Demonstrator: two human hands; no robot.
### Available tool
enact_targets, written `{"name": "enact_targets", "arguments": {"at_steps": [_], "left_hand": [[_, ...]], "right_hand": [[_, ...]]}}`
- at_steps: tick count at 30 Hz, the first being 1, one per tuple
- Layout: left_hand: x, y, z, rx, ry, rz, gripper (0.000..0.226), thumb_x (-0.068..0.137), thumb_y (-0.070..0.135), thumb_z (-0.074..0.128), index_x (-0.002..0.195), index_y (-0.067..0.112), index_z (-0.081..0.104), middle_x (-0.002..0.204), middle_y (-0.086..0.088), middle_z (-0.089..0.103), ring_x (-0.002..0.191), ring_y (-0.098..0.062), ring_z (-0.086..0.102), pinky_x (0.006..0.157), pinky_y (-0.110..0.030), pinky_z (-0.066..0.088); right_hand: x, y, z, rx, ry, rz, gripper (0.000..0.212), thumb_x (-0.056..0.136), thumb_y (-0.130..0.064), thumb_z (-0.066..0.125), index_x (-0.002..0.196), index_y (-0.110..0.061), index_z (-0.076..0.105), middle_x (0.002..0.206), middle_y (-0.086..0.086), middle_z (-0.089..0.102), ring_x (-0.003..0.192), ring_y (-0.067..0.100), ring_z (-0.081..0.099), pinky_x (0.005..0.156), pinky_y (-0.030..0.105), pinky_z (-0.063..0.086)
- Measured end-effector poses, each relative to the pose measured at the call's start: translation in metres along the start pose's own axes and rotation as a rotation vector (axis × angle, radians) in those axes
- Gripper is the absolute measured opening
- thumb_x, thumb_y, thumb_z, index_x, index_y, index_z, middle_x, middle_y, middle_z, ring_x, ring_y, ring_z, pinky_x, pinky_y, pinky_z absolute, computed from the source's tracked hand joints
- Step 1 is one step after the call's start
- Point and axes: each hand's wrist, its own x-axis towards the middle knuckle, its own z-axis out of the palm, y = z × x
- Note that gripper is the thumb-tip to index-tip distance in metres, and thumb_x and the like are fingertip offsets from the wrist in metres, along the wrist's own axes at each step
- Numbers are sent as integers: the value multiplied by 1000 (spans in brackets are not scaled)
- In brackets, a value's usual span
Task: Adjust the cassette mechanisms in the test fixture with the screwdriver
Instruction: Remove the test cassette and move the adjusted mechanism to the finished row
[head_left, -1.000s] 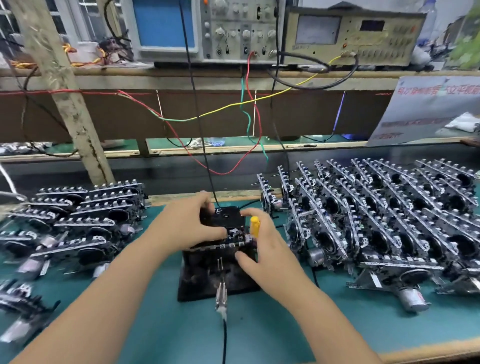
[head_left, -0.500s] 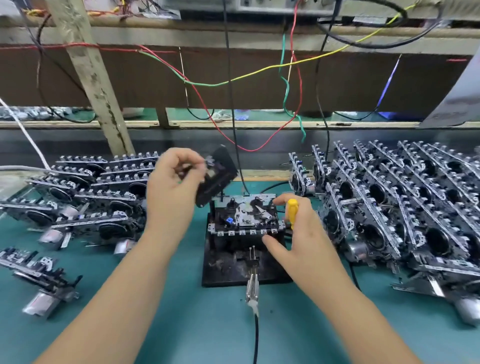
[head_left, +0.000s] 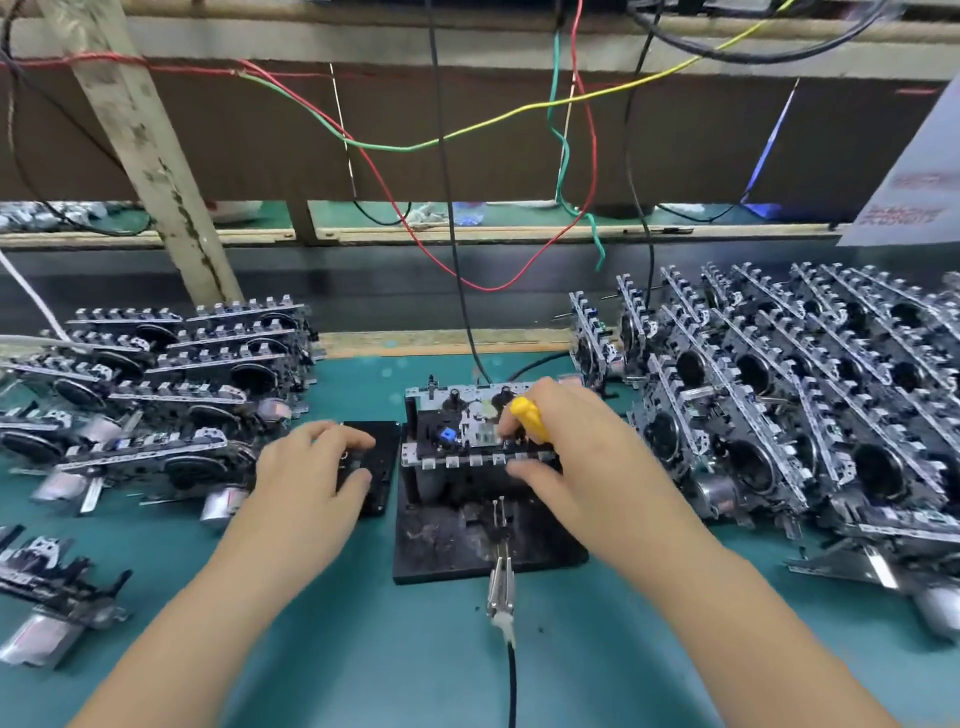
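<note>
A cassette mechanism (head_left: 467, 421) with a small blue part sits on the black test fixture (head_left: 447, 551) at the bench's centre. My right hand (head_left: 566, 457) is over its right side, gripping a yellow-handled screwdriver (head_left: 527, 418) whose tip is hidden behind my fingers; the thumb rests on the mechanism's front edge. To the left, a black cassette (head_left: 371, 467) lies flat on the green mat beside the fixture. My left hand (head_left: 311, 478) holds it, fingers curled over its top.
Stacks of cassette mechanisms stand at the left (head_left: 171, 374) and fill the right (head_left: 810, 405). One loose mechanism (head_left: 47, 582) lies near left. A metal clip on a black cable (head_left: 501, 587) lies at the fixture's front. Coloured wires (head_left: 519, 109) hang behind.
My left hand brought the black cassette down from above the fixture onto the mat at its left. My right hand moved the screwdriver in over the exposed mechanism.
</note>
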Motion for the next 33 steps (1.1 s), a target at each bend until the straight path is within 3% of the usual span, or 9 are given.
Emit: {"name": "enact_targets", "arguments": {"at_steps": [4, 6, 8, 11, 16, 19, 23, 26, 33], "left_hand": [[-15, 19, -10, -126, 106, 202, 35, 95, 21, 62, 125, 38, 57, 142, 19, 49, 136, -4, 36, 107, -13, 26], [-15, 35, -14, -341, 114, 230, 35, 94, 27, 63, 122, 47, 58, 130, 33, 55, 122, 9, 49, 97, -8, 34], [-7, 55, -15, -536, 86, 244, 35, 92, 36, 62, 126, 48, 59, 126, 34, 59, 120, 9, 53, 99, -17, 39], [13, 90, -14, -741, -14, 283, 39, 96, 30, 64, 133, 38, 57, 131, 28, 60, 122, 13, 52, 101, -13, 40], [60, 128, -12, -970, -283, 93, 23, 103, 41, 48, 122, 35, 59, 140, 10, 58, 124, -6, 56, 109, -35, 43], [79, 139, -7, -1030, -382, 20, 55, 104, 51, 40, 146, 17, 47, 151, 1, 49, 133, -12, 51, 108, -36, 44], [91, 145, 1, -1060, -426, -26, 68, 102, 57, 37, 154, 12, 35, 160, -4, 35, 147, -20, 35, 113, -40, 39], [94, 145, 9, -1032, -451, -68, 71, 101, 60, 37, 153, 13, 36, 161, -3, 35, 147, -20, 34, 105, -34, 42], [93, 143, 17, -999, -501, -83, 74, 98, 67, 35, 157, 22, 31, 164, -3, 26, 148, -21, 30, 116, -39, 37]], "right_hand": [[21, -6, -27, 168, 58, 32, 25, 85, -11, 79, 99, -14, 58, 85, -28, 58, 82, -2, 54, 74, 12, 39], [34, -7, -40, 231, 121, 85, 27, 82, -12, 81, 94, -17, 57, 89, -22, 67, 78, 0, 57, 71, 13, 43], [47, -3, -51, 280, 226, 164, 36, 79, -14, 83, 84, -25, 50, 89, -13, 72, 71, 1, 60, 67, 17, 47], [67, 10, -60, 311, 332, 304, 48, 77, -20, 86, 79, -26, 38, 84, -6, 75, 71, 6, 66, 61, 22, 46], [91, 31, -46, 285, 329, 492, 44, 79, -26, 85, 88, -22, 42, 88, -8, 73, 82, 11, 62, 66, 29, 41], [99, 36, -30, 254, 326, 527, 42, 82, -26, 82, 97, -16, 44, 90, -6, 68, 88, 17, 60, 69, 31, 38], [105, 41, -15, 188, 306, 548, 41, 85, -26, 79, 100, -13, 44, 99, 3, 69, 90, 22, 60, 68, 31, 35], [107, 47, -11, 100, 227, 583, 42, 88, -30, 78, 103, -12, 42, 105, 8, 68, 92, 26, 60, 65, 33, 35], [112, 48, -16, -114, 177, 500, 42, 90, -27, 75, 110, -6, 44, 110, 15, 66, 101, 34, 61, 71, 34, 37]]}}
